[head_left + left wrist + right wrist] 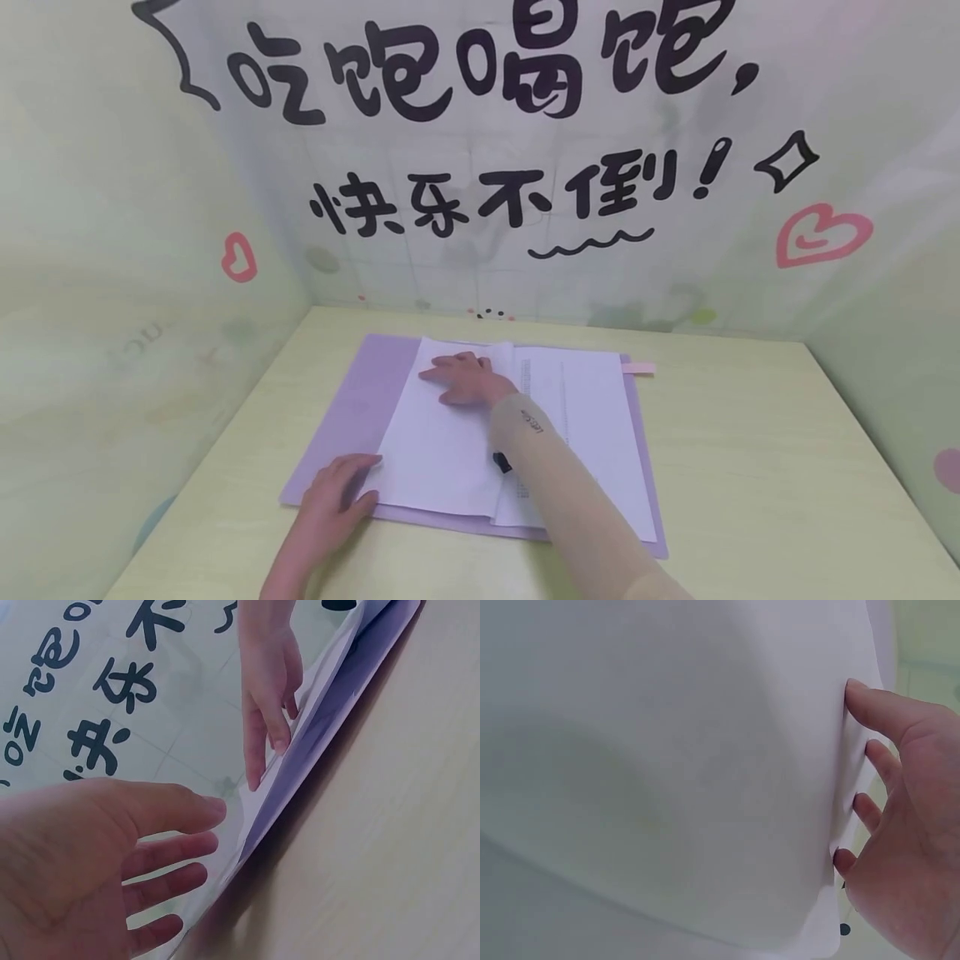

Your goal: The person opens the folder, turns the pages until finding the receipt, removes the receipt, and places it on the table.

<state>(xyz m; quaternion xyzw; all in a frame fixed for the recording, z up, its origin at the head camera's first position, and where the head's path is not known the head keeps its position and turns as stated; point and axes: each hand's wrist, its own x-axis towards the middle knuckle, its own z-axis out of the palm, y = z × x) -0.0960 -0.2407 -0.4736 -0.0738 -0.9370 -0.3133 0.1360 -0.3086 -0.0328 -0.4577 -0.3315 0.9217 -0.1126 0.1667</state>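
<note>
A purple folder lies spread on the table with white sheets in it. Over its left part lies a turned white sheet; on its right is a printed sheet. My right hand rests on the upper part of the turned sheet, fingers spread. In the right wrist view its fingertips touch the white paper. At the sheet's lower left corner is my left hand, thumb and fingers apart. The left wrist view shows nothing gripped between them. A small black part peeks out at the fold, mostly behind my right sleeve.
A pink tab sticks out past the folder's right edge. The pale wooden table extends to both sides. Behind it stands a wall covering with large black lettering and pink hearts.
</note>
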